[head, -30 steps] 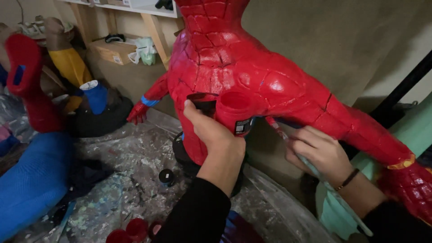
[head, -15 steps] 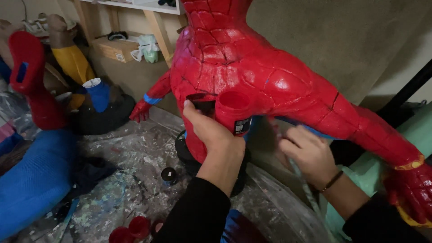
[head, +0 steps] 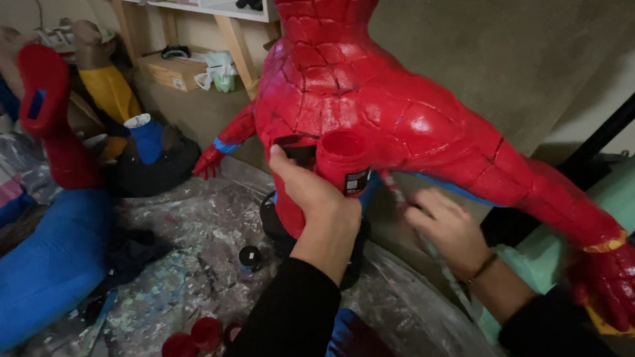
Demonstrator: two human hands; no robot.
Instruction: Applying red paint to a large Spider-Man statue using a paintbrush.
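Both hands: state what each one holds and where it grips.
The left hand holds a red paint pot around its side. The right hand holds a thin brush by its handle, though motion blur hides the exact grip.

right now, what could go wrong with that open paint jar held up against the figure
1. The left hand holds an open jar of red paint against the red figure; if tipped, it could spill onto the plastic floor sheet.
2. The right hand works a brush near the figure's blue underside; a slip may smear red there.
3. The sleeve is close to glossy, possibly wet, paint.
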